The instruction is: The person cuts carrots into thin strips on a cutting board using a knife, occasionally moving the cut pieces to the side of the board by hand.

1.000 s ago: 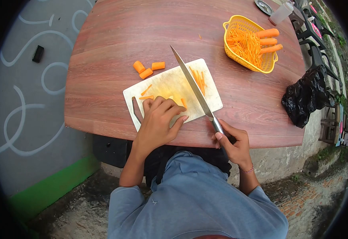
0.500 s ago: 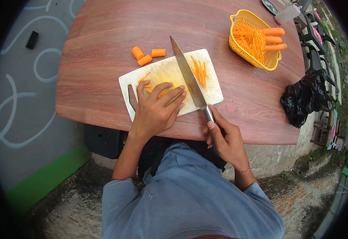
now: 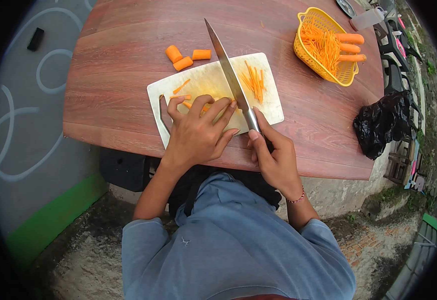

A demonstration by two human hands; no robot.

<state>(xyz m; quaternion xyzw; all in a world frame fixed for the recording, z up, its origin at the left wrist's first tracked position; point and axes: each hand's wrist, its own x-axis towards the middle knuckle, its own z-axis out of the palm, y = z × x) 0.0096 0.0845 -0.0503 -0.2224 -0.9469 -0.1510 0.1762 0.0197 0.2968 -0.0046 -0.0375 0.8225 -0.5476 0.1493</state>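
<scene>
My right hand (image 3: 273, 155) is wrapped round the handle of a large knife (image 3: 228, 70), its blade pointing up and to the left across a white cutting board (image 3: 273, 107). My left hand (image 3: 198, 127) rests on the board with bent fingers over carrot slices (image 3: 206, 108), which it partly hides. Its fingertips are close to the blade's left side. Thin carrot strips (image 3: 254, 82) lie on the board right of the knife. Small carrot pieces (image 3: 181, 87) lie near the board's left end. Beyond the board sit short carrot chunks (image 3: 182, 63).
A yellow basket (image 3: 323, 72) with carrot strips and carrots (image 3: 349, 48) stands at the upper right. Behind it are a plastic bottle (image 3: 366, 19) and a plate (image 3: 346, 8). A black plastic bag (image 3: 381, 122) is at the table's right edge.
The knife has shifted left and up, its blade now next to my left fingertips. My left hand has its fingers more bent. The whole view has shifted slightly.
</scene>
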